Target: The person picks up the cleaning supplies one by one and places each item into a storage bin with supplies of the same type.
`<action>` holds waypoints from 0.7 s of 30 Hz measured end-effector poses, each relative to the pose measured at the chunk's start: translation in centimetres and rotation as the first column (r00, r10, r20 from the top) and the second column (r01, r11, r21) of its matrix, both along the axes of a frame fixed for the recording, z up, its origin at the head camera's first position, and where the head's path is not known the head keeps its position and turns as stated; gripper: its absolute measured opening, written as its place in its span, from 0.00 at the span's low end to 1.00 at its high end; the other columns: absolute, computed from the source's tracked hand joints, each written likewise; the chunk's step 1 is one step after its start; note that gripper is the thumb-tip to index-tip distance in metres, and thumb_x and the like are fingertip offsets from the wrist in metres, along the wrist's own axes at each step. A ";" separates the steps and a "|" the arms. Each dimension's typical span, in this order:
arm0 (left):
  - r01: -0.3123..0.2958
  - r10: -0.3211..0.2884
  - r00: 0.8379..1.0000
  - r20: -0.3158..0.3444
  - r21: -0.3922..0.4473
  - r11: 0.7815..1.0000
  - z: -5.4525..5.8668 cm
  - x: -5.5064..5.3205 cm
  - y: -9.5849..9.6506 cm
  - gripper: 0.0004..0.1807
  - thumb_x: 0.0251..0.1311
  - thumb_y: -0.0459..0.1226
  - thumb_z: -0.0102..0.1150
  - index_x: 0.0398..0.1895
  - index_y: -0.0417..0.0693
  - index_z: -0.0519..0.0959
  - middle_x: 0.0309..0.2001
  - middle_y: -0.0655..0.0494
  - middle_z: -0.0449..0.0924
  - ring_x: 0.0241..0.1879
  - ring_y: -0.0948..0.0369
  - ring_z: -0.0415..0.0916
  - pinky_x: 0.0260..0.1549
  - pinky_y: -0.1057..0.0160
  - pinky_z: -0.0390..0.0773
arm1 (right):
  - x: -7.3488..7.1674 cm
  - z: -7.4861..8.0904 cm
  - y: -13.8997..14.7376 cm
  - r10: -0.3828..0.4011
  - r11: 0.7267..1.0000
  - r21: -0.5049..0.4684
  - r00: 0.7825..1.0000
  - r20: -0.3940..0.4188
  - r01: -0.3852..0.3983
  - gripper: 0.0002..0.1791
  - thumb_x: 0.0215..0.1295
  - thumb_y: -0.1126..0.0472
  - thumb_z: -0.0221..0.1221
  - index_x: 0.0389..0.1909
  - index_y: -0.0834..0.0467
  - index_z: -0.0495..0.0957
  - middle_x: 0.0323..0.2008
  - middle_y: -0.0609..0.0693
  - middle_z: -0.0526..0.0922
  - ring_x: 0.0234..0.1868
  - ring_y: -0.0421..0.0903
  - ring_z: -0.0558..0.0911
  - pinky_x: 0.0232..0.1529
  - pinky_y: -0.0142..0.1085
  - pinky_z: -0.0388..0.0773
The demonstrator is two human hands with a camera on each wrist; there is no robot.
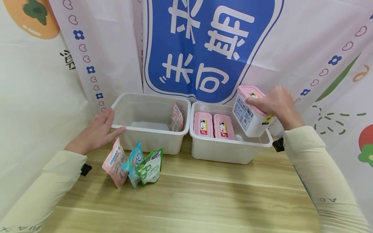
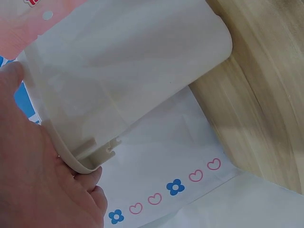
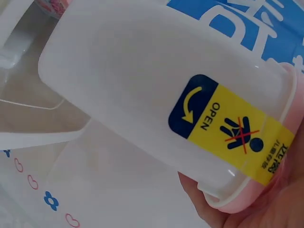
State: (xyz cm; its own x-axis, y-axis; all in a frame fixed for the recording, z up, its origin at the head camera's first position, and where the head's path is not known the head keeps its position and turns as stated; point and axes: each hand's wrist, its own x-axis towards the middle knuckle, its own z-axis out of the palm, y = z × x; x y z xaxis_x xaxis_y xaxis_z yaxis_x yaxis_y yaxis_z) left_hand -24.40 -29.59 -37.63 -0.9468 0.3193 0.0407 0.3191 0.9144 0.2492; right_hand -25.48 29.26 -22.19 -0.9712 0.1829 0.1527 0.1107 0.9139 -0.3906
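Observation:
My right hand (image 1: 281, 105) grips a white tub with a pink lid (image 1: 247, 115) by its lid end, tilted over the right end of the right storage bin (image 1: 227, 147). Its yellow OPEN label shows in the right wrist view. Inside that bin, two pink-lidded tubs (image 1: 203, 119) stand side by side. At the left storage bin (image 1: 151, 137), my left hand (image 1: 94, 131) holds the near left corner of the rim, thumb along the front and fingers over the end. One pink pouch (image 1: 176, 119) leans inside that bin's right end.
In front of the left bin, a pink pouch (image 1: 116, 165), a blue pouch (image 1: 135, 165) and a green-and-white pouch (image 1: 151, 166) stand on the wooden table (image 1: 204, 197). A printed cloth (image 1: 192, 48) hangs directly behind both bins.

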 end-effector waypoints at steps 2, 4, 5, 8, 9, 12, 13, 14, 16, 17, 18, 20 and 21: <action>-0.001 0.001 1.000 0.000 -0.003 1.000 0.0 0.0 0.0 0.55 0.80 0.63 0.38 0.82 0.26 0.32 0.83 0.26 0.27 0.84 0.31 0.32 0.82 0.32 0.36 | -0.4 -0.5 0.2 -0.010 1.000 -0.007 1.000 -0.001 0.010 0.40 0.56 0.26 0.68 0.30 0.64 0.79 0.23 0.58 0.85 0.20 0.50 0.86 0.19 0.38 0.79; -0.002 0.002 1.000 0.004 -0.002 1.000 0.1 0.1 0.0 0.55 0.79 0.63 0.38 0.82 0.26 0.32 0.83 0.26 0.27 0.84 0.31 0.32 0.82 0.33 0.36 | -0.7 -1.1 0.3 -0.020 1.000 -0.014 1.000 -0.001 0.020 0.39 0.56 0.27 0.69 0.29 0.63 0.78 0.22 0.57 0.85 0.20 0.50 0.85 0.19 0.38 0.78; -0.002 0.002 1.000 0.004 -0.002 1.000 0.1 0.1 0.0 0.55 0.79 0.64 0.38 0.82 0.26 0.32 0.83 0.26 0.27 0.84 0.31 0.32 0.82 0.32 0.36 | -0.8 -1.4 0.4 -0.026 1.000 -0.016 1.000 0.000 0.026 0.38 0.56 0.27 0.69 0.28 0.63 0.77 0.22 0.57 0.85 0.20 0.50 0.85 0.18 0.37 0.77; -0.003 0.003 1.000 0.008 -0.002 1.000 0.2 0.2 0.1 0.55 0.79 0.64 0.38 0.82 0.26 0.33 0.83 0.26 0.27 0.84 0.31 0.32 0.82 0.32 0.36 | -1.0 -2.3 0.7 -0.037 0.999 -0.016 0.999 -0.003 0.037 0.37 0.56 0.28 0.70 0.27 0.62 0.78 0.21 0.56 0.84 0.20 0.50 0.85 0.18 0.37 0.75; -0.004 0.004 1.000 0.010 0.000 1.000 0.2 0.2 0.1 0.55 0.79 0.64 0.38 0.82 0.26 0.33 0.83 0.26 0.28 0.84 0.31 0.32 0.82 0.32 0.36 | -1.1 -2.6 0.8 -0.041 0.999 -0.014 0.999 -0.004 0.041 0.37 0.56 0.29 0.70 0.27 0.62 0.78 0.20 0.56 0.83 0.20 0.50 0.85 0.18 0.37 0.75; -0.009 0.009 1.000 0.015 -0.001 1.000 0.2 0.2 0.1 0.56 0.79 0.64 0.38 0.82 0.27 0.32 0.83 0.26 0.28 0.84 0.31 0.32 0.82 0.33 0.36 | -1.2 -3.5 0.9 -0.040 0.999 -0.027 0.999 -0.008 0.040 0.36 0.56 0.30 0.71 0.29 0.63 0.79 0.20 0.56 0.84 0.20 0.50 0.85 0.18 0.36 0.77; -0.010 0.010 1.000 0.016 0.000 1.000 0.2 0.2 0.1 0.56 0.79 0.64 0.38 0.82 0.27 0.32 0.84 0.26 0.28 0.84 0.31 0.32 0.82 0.33 0.36 | -1.2 -3.8 1.0 -0.039 0.999 -0.028 0.999 -0.009 0.039 0.35 0.56 0.31 0.71 0.29 0.63 0.80 0.20 0.56 0.84 0.20 0.50 0.85 0.18 0.36 0.77; -0.009 0.009 1.000 0.014 -0.002 1.000 0.1 0.2 0.1 0.56 0.79 0.64 0.38 0.82 0.27 0.32 0.84 0.26 0.28 0.84 0.31 0.32 0.82 0.33 0.36 | -1.2 -4.1 1.0 -0.039 0.999 -0.037 0.999 -0.006 0.039 0.35 0.57 0.32 0.71 0.30 0.64 0.80 0.20 0.56 0.84 0.20 0.50 0.85 0.18 0.37 0.77; -0.009 0.009 1.000 0.011 -0.006 1.000 0.1 0.1 0.1 0.56 0.79 0.64 0.38 0.82 0.27 0.32 0.84 0.26 0.28 0.84 0.31 0.32 0.82 0.33 0.36 | -1.3 -4.7 1.0 -0.040 0.998 -0.047 0.999 -0.004 0.040 0.34 0.57 0.33 0.71 0.30 0.64 0.80 0.20 0.55 0.84 0.19 0.50 0.85 0.18 0.37 0.77; -0.009 0.009 1.000 0.011 -0.008 1.000 0.1 0.1 0.1 0.56 0.79 0.65 0.38 0.82 0.27 0.32 0.84 0.26 0.28 0.84 0.31 0.32 0.82 0.33 0.36 | -1.3 -4.9 1.0 -0.040 0.998 -0.049 0.999 -0.001 0.040 0.34 0.57 0.33 0.71 0.30 0.64 0.80 0.20 0.55 0.84 0.19 0.50 0.85 0.18 0.37 0.77; -0.009 0.009 1.000 0.011 -0.011 1.000 0.1 0.1 0.1 0.56 0.79 0.65 0.38 0.82 0.27 0.32 0.84 0.27 0.27 0.84 0.31 0.32 0.82 0.33 0.36 | -1.4 -5.2 1.0 -0.041 0.998 -0.049 0.999 0.002 0.041 0.34 0.57 0.33 0.71 0.29 0.64 0.80 0.20 0.55 0.83 0.19 0.50 0.84 0.18 0.37 0.75; -0.010 0.010 1.000 0.014 -0.012 1.000 0.1 0.1 0.1 0.56 0.79 0.65 0.38 0.82 0.27 0.32 0.84 0.27 0.26 0.84 0.31 0.31 0.82 0.32 0.37 | -1.5 -5.7 1.0 -0.041 0.998 -0.051 0.999 0.008 0.041 0.34 0.57 0.33 0.71 0.29 0.64 0.80 0.19 0.54 0.82 0.19 0.49 0.83 0.17 0.36 0.74; -0.011 0.011 1.000 0.015 -0.011 1.000 0.2 0.1 0.1 0.56 0.79 0.65 0.38 0.82 0.27 0.32 0.84 0.27 0.26 0.84 0.31 0.31 0.82 0.32 0.37 | -1.5 -5.9 1.0 -0.042 0.998 -0.048 0.999 0.007 0.042 0.34 0.56 0.33 0.71 0.28 0.64 0.80 0.19 0.54 0.82 0.19 0.49 0.82 0.17 0.36 0.72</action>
